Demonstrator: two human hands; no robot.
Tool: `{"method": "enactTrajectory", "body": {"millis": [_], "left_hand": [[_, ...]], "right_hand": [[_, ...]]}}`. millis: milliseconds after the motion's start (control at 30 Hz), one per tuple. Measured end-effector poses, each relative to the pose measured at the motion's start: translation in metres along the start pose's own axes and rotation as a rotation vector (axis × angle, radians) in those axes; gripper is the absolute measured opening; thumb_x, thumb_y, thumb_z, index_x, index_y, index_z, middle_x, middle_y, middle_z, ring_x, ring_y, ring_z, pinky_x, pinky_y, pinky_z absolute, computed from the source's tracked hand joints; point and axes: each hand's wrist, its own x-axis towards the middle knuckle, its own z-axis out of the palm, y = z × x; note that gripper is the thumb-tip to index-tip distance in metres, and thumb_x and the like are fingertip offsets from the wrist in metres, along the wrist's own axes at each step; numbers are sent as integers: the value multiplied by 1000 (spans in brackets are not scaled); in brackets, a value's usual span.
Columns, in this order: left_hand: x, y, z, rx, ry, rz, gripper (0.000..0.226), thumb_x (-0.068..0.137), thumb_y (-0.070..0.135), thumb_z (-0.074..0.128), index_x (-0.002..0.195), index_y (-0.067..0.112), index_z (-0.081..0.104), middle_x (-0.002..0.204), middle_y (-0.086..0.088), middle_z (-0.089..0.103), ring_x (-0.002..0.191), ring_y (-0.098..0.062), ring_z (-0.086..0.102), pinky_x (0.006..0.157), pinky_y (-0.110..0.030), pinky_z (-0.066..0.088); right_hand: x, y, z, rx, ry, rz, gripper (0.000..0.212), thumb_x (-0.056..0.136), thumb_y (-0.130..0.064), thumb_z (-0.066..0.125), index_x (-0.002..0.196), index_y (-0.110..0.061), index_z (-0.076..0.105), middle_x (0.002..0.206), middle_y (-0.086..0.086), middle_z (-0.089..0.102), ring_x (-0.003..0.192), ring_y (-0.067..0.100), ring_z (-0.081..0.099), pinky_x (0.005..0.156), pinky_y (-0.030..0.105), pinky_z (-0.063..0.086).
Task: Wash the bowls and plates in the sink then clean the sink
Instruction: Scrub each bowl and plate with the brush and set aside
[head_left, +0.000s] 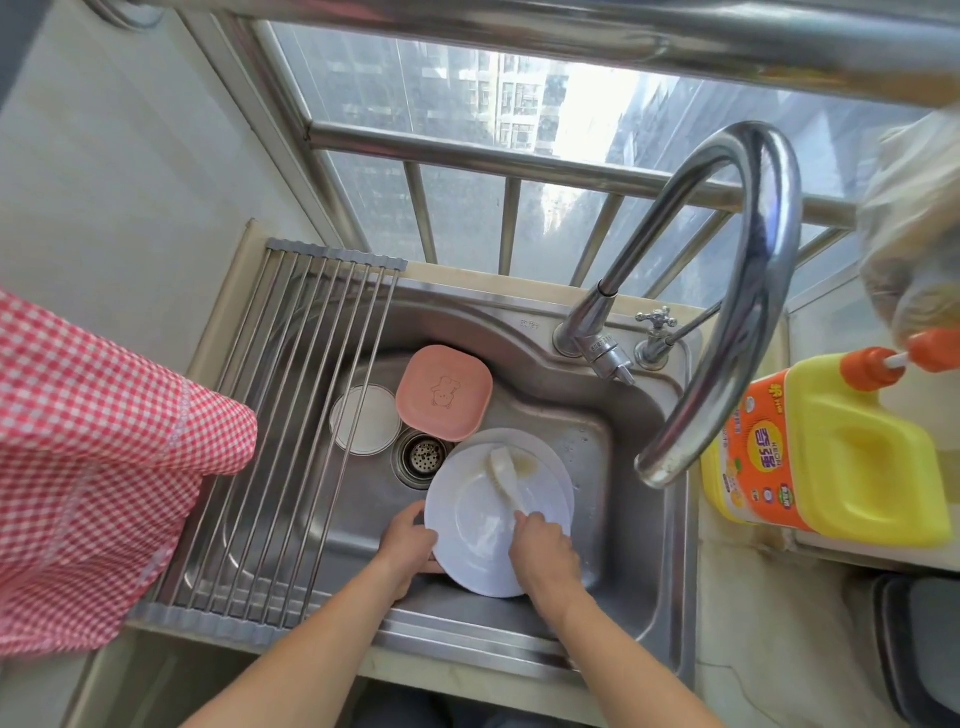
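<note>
Your left hand (408, 540) pinches the white plate (496, 512) at its nine o'clock rim, low in the sink (587, 436). Your right hand (543, 551) grips the brush (506, 480) at the plate's four o'clock; its long axis runs toward eleven, so I'd expect strokes along that line.

two hands: left hand (408, 545), right hand (543, 553); two white plates stacked near right in the sink (613, 519): top plate (470, 545), lower plate (563, 480); one small white dish (363, 421) far left; one pink square dish (444, 391); one brush (504, 475); one drain (422, 454); one faucet (748, 291); one small tap (655, 332); one yellow detergent bottle (841, 457); one roll-up rack (291, 415); one checked cloth (88, 457)
</note>
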Motion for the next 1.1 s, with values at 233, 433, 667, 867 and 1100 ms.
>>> {"method": "enactTrajectory", "body": {"millis": [233,433,667,867,1100], "left_hand": [[4,-3,0,-25,9,-14,51,86,-15,36,119,18,56,105,-16,68,79,-33,71,55,-38,60],[8,-6,-2,-9,24,-22,53,85,-13,36,124,17,57,113,-17,66,84,-35,71,58,-39,60],[2,-1,1,2,3,7,48,86,-10,39,117,22,57,111,-15,68,83,-35,73,58,-40,61],[-5,1,2,-8,23,48,41,89,-6,39,111,18,62,110,-16,68,92,-35,70,61,-42,62],[-9,0,-6,-34,52,52,39,89,-7,46,112,21,60,109,-16,69,89,-37,72,61,-47,62]], "right_hand": [[3,5,-3,-8,-13,11,49,110,-42,22,121,-12,59,122,14,67,115,37,62,95,40,48],[-4,-4,8,-108,-140,-225,43,111,-38,24,126,-11,53,122,16,63,114,39,62,92,44,49],[9,18,-14,-125,63,32,48,111,-41,21,121,-11,57,121,11,68,114,33,65,94,40,52],[-3,-19,-19,-50,-266,-230,36,110,-31,25,110,-15,57,108,16,59,109,38,61,92,42,48],[-2,23,-52,-30,-419,-261,44,103,-51,34,76,-21,52,95,7,62,84,26,56,73,34,41]]}}
